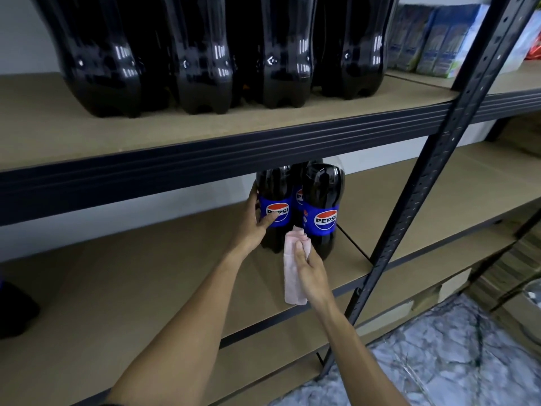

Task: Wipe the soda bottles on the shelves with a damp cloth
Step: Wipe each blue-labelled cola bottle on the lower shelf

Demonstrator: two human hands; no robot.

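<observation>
Three dark Pepsi bottles with blue labels stand together on the middle shelf [146, 276]. My left hand [255, 222] grips the left bottle [273, 189] at its label, thumb across the front. My right hand [310, 269] holds a pale pink cloth [292, 279] in front of the right bottle [322, 197], and the cloth's top edge touches the gap between the two front bottles. The third bottle [299, 183] is mostly hidden behind them. Several large dark bottles [202, 54] stand in a row on the upper shelf [175, 130].
A black slotted metal upright [424, 183] runs diagonally at the right. Blue and white cartons [433, 36] sit on the upper shelf at the far right. A dark object [14, 309] lies at the left edge of the middle shelf. Marbled floor [439, 361] shows below.
</observation>
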